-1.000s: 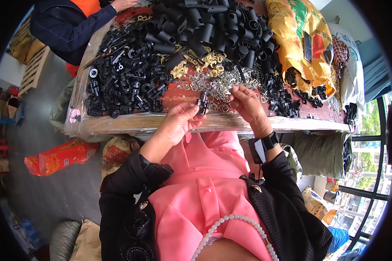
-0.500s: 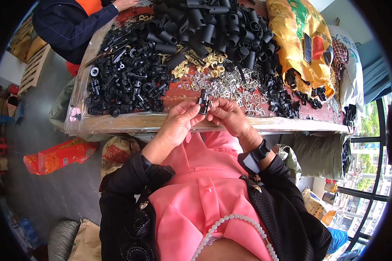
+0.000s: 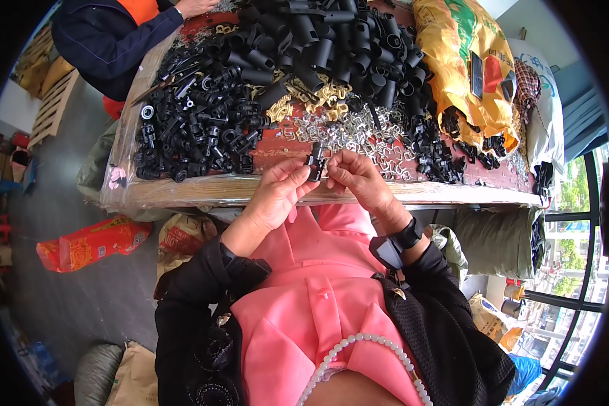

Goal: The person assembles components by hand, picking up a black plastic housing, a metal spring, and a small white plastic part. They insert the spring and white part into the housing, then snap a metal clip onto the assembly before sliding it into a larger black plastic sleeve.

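Between the thumb and fingers of my left hand (image 3: 281,188) is a small black plastic fitting (image 3: 315,164), held upright over the table's near edge. Just to its right, my right hand (image 3: 358,179) has its thumb and fingertips pinched together. Whatever lies in that pinch, if anything, is too small to make out. Right beyond my hands spreads a pile of small silver metal clips (image 3: 358,135). Brass-coloured clips (image 3: 311,95) lie behind them. A heap of black plastic fittings (image 3: 203,128) is to the left of my hands.
Black tubes (image 3: 325,51) are heaped at the back of the red table (image 3: 277,145). A yellow woven sack (image 3: 453,61) with a phone on it stands at the right. Another person's arm (image 3: 125,40) reaches in at the far left. A red bag (image 3: 95,242) lies on the floor.
My right hand has drawn slightly right, away from the black fitting, its fingertips still together. My left hand keeps the fitting in nearly the same place.
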Motion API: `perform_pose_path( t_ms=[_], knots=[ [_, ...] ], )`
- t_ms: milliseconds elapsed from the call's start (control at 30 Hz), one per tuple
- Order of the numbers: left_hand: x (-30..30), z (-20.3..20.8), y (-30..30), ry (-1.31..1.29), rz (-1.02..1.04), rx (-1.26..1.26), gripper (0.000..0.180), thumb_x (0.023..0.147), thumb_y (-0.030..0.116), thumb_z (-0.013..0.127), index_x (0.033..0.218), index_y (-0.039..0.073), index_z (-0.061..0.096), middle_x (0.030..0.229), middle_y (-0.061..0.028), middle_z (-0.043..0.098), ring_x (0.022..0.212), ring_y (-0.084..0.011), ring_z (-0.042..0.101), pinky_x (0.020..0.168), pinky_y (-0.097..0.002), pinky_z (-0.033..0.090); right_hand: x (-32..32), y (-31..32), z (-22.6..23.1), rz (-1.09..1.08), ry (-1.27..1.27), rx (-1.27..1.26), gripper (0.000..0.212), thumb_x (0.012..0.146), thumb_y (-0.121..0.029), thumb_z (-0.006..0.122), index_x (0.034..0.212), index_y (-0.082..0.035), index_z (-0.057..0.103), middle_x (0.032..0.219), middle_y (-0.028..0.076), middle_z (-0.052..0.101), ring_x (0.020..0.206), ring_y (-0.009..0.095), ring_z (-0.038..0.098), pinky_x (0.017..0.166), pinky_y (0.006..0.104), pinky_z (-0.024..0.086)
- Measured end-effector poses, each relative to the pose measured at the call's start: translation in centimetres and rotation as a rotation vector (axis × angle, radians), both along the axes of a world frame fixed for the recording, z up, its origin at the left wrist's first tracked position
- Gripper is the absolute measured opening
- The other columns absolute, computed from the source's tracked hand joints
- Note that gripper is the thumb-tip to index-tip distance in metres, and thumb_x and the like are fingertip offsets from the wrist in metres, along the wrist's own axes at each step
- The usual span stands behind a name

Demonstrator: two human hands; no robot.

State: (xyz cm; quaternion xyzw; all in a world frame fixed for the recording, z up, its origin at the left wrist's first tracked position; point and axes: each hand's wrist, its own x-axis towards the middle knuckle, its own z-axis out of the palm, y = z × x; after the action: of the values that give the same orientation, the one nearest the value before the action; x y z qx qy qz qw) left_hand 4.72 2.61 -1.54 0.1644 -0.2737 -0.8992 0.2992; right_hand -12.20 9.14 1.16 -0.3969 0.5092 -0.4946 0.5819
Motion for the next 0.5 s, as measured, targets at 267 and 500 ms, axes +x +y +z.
perform_pose_path(
  t_ms=[267, 500],
  knots=[
    [0.5, 0.0, -0.3, -0.057, -0.065, 0.049, 0.013, 0.081, 0.014, 0.052, 0.092, 0.006, 0.055, 0.093, -0.0083, 0.059, 0.084, -0.0188, 0.057, 0.074, -0.0286, 0.045, -0.3, 0.4, 0.7, -0.019, 0.039, -0.081, 0.012, 0.084, -0.015, 0.05, 0.081, -0.003, 0.048, 0.065, 0.001, 0.052, 0.056, 0.006, 0.046, 0.053, 0.0175, 0.038],
    [0.3, 1.2, 0.2, -0.124, -0.116, 0.075, 0.018, 0.081, 0.012, 0.052, 0.098, 0.005, 0.054, 0.091, -0.0074, 0.059, 0.078, -0.0203, 0.059, 0.068, -0.0266, 0.047, 0.9, 0.7, 0.5, -0.073, 0.294, -0.401, 0.007, 0.081, -0.008, 0.053, 0.08, -0.002, 0.05, 0.072, 0.001, 0.05, 0.064, 0.008, 0.047, 0.056, 0.0206, 0.04]
  ],
)
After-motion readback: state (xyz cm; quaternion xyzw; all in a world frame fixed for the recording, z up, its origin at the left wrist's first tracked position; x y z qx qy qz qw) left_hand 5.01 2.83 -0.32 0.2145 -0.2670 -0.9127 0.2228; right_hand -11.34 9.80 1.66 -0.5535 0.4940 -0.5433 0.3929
